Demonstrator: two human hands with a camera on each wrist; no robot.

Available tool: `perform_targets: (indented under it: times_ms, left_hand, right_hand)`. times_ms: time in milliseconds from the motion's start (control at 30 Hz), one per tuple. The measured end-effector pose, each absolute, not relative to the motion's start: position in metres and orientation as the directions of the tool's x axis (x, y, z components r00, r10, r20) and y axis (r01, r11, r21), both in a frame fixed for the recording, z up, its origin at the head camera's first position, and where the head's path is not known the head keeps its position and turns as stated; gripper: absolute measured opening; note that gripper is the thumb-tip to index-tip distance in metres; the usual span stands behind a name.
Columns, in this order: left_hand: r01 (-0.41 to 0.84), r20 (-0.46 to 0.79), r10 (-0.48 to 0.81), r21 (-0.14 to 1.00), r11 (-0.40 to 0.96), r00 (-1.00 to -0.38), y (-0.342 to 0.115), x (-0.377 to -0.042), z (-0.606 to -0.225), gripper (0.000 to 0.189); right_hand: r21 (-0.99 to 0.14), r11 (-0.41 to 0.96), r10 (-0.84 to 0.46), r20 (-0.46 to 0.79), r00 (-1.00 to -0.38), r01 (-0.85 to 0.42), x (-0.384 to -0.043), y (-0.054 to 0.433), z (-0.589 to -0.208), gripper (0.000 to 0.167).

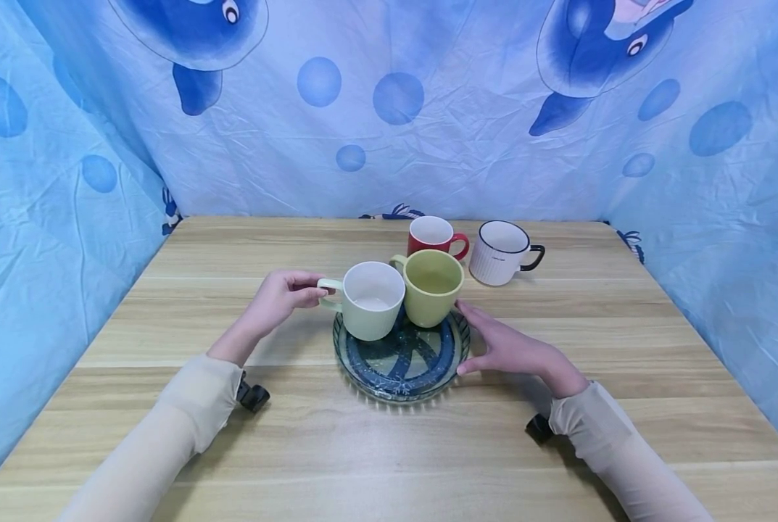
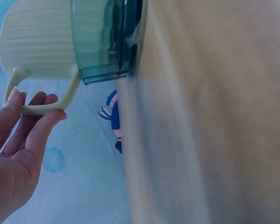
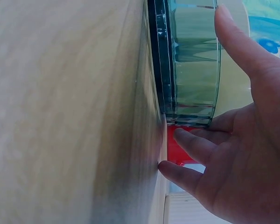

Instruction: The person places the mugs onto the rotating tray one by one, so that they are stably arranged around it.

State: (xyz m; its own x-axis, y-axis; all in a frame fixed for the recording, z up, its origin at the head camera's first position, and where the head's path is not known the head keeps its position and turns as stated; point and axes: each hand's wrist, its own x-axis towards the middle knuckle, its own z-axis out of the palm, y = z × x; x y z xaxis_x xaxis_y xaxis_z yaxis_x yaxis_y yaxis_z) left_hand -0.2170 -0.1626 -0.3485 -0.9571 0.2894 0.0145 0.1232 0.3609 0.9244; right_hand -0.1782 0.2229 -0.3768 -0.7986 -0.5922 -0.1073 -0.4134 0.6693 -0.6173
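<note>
My left hand pinches the handle of a pale green mug, which stands upright at the left part of a round blue-green glass dish. The left wrist view shows thumb and fingers closed on that handle. Beside this mug a yellow-green mug stands upright on the dish's back part, its handle turned to the left. My right hand lies at the dish's right side. Its thumb and fingers are spread along the glass wall in the right wrist view, without curling round it.
Behind the dish, a red mug with a white inside is partly hidden by the yellow-green one. A white mug with dark rim and handle stands to its right. A blue curtain hangs past the wooden table's far edge.
</note>
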Motion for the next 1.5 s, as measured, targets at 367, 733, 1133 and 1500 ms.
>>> perform_targets:
  times_ms: [367,733,1133,1500]
  left_hand:
    - [0.146,-0.001,0.345,0.905,0.4,-0.938,-0.157,-0.242,-0.342,0.031]
    - [0.158,-0.032,0.421,0.899,0.407,-0.907,-0.14,-0.268,-0.341,0.031]
    - [0.175,-0.035,0.466,0.899,0.401,-0.884,-0.123,-0.284,-0.341,0.029]
    - [0.171,-0.067,0.505,0.896,0.41,-0.861,-0.111,-0.292,-0.344,0.028]
  right_hand:
    - [-0.63,0.672,-0.582,-0.125,-0.804,-0.388,-0.178,0.223,-0.377,0.114]
    - [-0.623,0.674,-0.583,-0.12,-0.804,-0.397,-0.178,0.225,-0.378,0.115]
    - [-0.623,0.675,-0.584,-0.122,-0.803,-0.396,-0.178,0.224,-0.378,0.113]
    - [-0.619,0.669,-0.592,-0.109,-0.799,-0.411,-0.179,0.225,-0.378,0.113]
